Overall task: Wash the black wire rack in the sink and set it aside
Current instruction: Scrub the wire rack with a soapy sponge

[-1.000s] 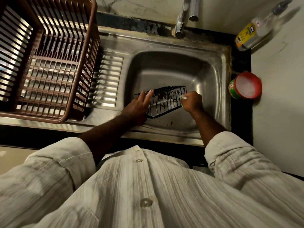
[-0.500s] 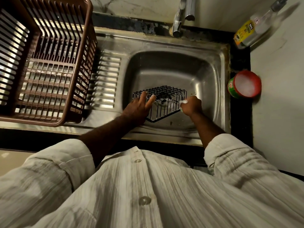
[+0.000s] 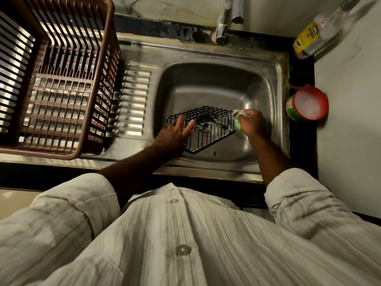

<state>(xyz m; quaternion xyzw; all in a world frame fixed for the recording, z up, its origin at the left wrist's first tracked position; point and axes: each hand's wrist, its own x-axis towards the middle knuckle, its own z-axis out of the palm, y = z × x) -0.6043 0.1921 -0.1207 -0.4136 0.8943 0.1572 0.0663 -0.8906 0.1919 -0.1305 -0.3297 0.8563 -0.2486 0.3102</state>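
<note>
The black wire rack (image 3: 208, 124) lies in the steel sink basin (image 3: 206, 83), its grid face up and one corner pointing at me. My left hand (image 3: 175, 135) holds its left side, two straight fingers lying on top of the grid. My right hand (image 3: 250, 122) grips a green soapy scrubber (image 3: 237, 118) against the rack's right end. The faucet (image 3: 226, 19) hangs above the basin, with no water seen running.
A brown plastic dish basket (image 3: 55, 79) sits on the drainboard (image 3: 132, 100) at the left. A red tub of white soap (image 3: 307, 104) and a dish-soap bottle (image 3: 315, 36) stand on the counter at the right, beside a pale wall.
The rack has tipped from standing on edge to a flatter lie with more of its grid showing. My right hand with the scrubber has shifted up along the rack's right end.
</note>
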